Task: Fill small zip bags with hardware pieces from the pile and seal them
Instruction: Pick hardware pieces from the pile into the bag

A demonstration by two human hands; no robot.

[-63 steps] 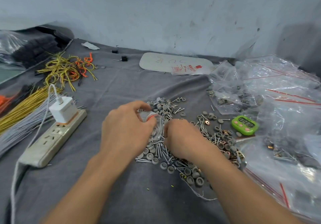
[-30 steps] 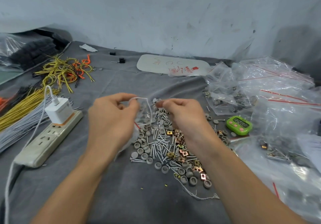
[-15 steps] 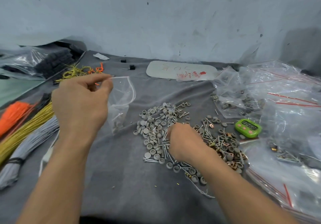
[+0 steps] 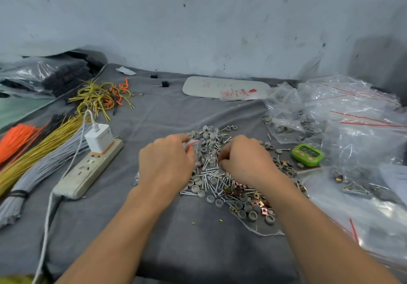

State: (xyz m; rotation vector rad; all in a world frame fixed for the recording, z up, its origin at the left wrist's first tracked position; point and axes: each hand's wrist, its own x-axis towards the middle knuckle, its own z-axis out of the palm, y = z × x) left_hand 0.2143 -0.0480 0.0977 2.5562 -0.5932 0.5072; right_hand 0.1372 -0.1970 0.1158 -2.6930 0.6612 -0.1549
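Zip bag (image 4: 191,145), small and clear with a red line on top, pinched in left grip (image 4: 167,164). Sits low at the left edge of pile (image 4: 212,179) on desk (image 4: 187,250). Down on the pile, right grip (image 4: 244,162) with fingers bent; cannot tell if holding a piece. Grey caps, screws and shiny clips all mixed in the pile. Near on the right, green timer (image 4: 308,154).
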